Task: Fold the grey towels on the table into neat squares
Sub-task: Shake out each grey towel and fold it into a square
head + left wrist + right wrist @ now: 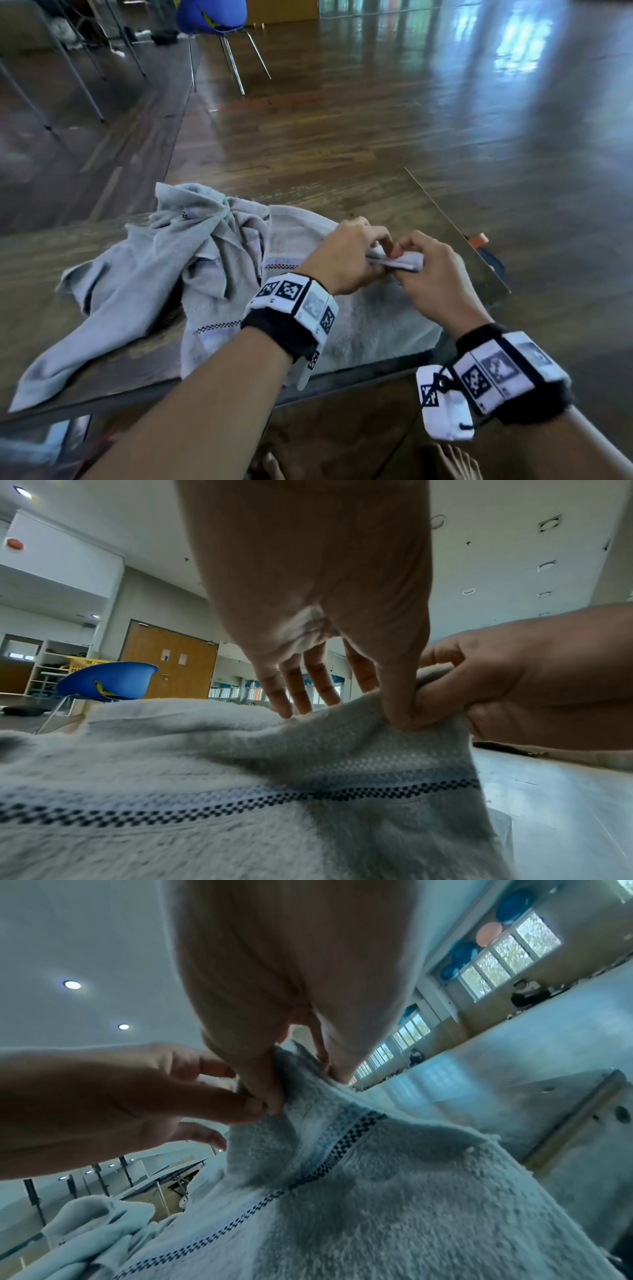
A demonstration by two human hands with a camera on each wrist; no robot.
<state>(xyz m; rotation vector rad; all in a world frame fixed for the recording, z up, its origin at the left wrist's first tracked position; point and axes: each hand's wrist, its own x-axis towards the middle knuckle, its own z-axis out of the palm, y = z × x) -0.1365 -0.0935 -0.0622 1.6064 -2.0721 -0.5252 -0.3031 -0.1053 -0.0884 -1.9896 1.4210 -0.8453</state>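
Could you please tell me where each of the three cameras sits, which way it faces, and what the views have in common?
Head: worn on the head, looking forward and down at the table; both forearms, left hand and right hand show, pinching a towel.
Left wrist: looks along the left hand across the towel toward a blue chair; the right hand enters from the right.
Right wrist: looks along the right hand toward windows; the left hand enters from the left.
Shared: all three show both hands meeting on one towel corner.
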